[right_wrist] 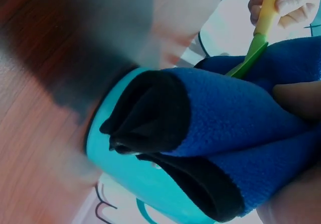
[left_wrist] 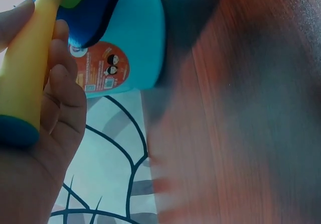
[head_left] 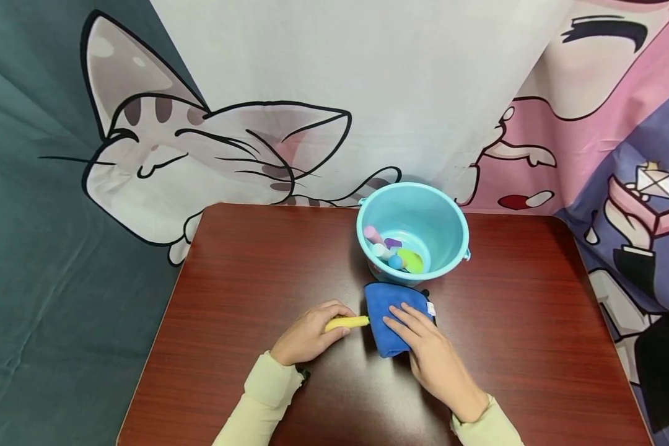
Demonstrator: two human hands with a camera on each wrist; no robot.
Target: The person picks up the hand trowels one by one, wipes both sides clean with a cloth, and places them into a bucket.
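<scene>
My left hand grips the yellow handle of a toy shovel, its fingers curled round it. A blue cap forms the handle's end, and the green blade goes into the folds of a blue cloth with black edging. On the other side, my right hand holds the cloth around the blade, fingers lying over the top. Much of the blade is hidden by the cloth. Both hands are over the table, just in front of a light blue bucket.
Inside the bucket lie several small toys, among them a pink handle, a purple piece and a lime green piece. The bucket stands near the back edge of the brown wooden table. Behind hangs a cartoon-printed cloth.
</scene>
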